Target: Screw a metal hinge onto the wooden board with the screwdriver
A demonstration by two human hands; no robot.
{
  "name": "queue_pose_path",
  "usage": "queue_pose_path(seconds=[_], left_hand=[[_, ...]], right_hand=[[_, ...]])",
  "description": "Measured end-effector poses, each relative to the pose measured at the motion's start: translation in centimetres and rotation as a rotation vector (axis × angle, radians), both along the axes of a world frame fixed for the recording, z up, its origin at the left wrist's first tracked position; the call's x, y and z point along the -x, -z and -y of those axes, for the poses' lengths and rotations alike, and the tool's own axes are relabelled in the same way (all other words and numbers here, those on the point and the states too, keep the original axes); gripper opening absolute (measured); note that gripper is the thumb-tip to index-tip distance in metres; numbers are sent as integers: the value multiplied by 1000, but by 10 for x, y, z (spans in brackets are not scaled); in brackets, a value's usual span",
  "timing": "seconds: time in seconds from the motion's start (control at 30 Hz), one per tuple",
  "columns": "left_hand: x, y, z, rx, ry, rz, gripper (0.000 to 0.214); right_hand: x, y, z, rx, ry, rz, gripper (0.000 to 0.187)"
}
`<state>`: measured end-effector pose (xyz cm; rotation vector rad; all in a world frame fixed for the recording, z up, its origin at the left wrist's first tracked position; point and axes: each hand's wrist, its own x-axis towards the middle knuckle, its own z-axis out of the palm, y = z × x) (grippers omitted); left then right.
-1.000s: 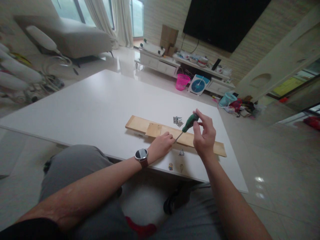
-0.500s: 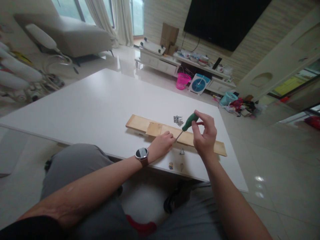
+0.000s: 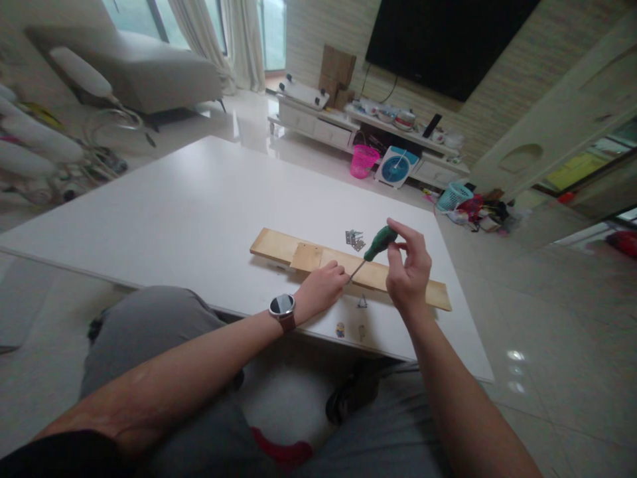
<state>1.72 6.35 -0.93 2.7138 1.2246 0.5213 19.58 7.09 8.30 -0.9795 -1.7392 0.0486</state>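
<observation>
My right hand (image 3: 409, 269) grips a green-handled screwdriver (image 3: 379, 243) between thumb and fingers. Its thin shaft slants down and left to the near edge of a long wooden board (image 3: 273, 247). My left hand (image 3: 323, 287), wearing a watch (image 3: 283, 305) on the wrist, rests on the board with its fingers curled together at the screwdriver's tip. Whatever those fingers pinch is hidden. A shorter wooden piece (image 3: 306, 257) lies across the board, left of my hand. Beyond the board lies a small pile of metal hinges or brackets and screws (image 3: 355, 239).
The white table (image 3: 189, 206) reaches far to the left. Near its front edge lie a small triangular metal item (image 3: 361, 302), a small cartoon figure (image 3: 340, 330) and a thin loop-shaped item (image 3: 362, 332). A pink basket (image 3: 365, 161) and box fan (image 3: 396, 167) stand on the floor beyond.
The screwdriver's handle has shifted very slightly right, and my right thumb and fingers have changed position on it a little. My left hand and the board have stayed put.
</observation>
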Motion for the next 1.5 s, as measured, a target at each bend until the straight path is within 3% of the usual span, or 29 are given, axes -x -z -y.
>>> queue_pose_path(seconds=[0.77, 1.03, 1.5], left_hand=[[1, -3, 1, 30, -9, 18, 12], [0, 1, -1, 22, 1, 13, 12], [1, -2, 1, 16, -2, 25, 11]], right_hand=[[3, -3, 0, -12, 44, -18, 28], [0, 1, 0, 15, -30, -17, 40], [2, -2, -2, -9, 17, -24, 30]])
